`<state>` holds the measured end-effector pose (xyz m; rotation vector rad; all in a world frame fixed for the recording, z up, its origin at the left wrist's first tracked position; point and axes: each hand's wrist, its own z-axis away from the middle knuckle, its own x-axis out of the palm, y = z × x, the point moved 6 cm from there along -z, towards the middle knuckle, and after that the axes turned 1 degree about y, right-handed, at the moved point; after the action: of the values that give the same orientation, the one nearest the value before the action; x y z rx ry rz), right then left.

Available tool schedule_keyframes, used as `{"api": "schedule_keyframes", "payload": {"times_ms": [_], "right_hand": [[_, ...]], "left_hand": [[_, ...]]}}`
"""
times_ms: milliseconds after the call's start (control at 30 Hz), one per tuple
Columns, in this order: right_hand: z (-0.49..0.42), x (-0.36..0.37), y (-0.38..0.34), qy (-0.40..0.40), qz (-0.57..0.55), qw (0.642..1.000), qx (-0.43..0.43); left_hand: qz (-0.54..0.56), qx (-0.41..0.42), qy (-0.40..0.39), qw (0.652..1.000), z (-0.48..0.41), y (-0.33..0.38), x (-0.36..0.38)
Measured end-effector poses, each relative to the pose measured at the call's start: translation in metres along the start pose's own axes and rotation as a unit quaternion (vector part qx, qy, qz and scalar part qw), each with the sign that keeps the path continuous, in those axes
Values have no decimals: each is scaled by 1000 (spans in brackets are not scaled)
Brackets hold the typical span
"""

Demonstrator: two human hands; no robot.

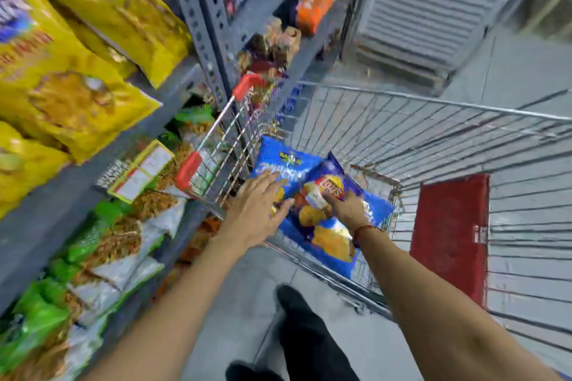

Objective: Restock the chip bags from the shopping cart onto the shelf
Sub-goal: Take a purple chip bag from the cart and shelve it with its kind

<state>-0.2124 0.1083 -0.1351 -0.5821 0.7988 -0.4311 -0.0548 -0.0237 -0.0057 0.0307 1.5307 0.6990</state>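
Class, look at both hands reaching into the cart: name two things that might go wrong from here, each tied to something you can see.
1. The right hand presses on the top blue chip bag; squeezing may crush chips.
2. The bags overlap; lifting the top one may drag the lower blue bag under the left hand against the cart's wire wall.
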Motion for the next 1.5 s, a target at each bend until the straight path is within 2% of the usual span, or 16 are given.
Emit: {"api": "schedule_keyframes", "payload": {"times_ms": [100,167,300,533,933,1133,1300,1500], "right_hand": [[-10,14,23,-40,-103,986,125],[-16,27,37,-70,-182,965,175],[-24,49,43,-41,-292,932,210],[-42,71,46,-61,-334,911,235],[-18,41,16,-57,-326,929,168],[4,11,3,-43,-403,902,146],[25,-16,-36,-80,-449,888,61],[56,-45,-116,-109,-451,883,-73]], "left_hand": [[23,-24,-33,999,-5,-6,7],[27,-44,-53,997,-6,-12,11],[9,-75,-69,995,-7,-18,19],[22,-71,-29,997,-6,-18,16],[24,-103,-20,994,-2,-22,16],[42,-120,-28,991,0,-17,12],[63,-118,-17,991,5,-11,-13],[51,-80,90,991,23,11,-99]]}}
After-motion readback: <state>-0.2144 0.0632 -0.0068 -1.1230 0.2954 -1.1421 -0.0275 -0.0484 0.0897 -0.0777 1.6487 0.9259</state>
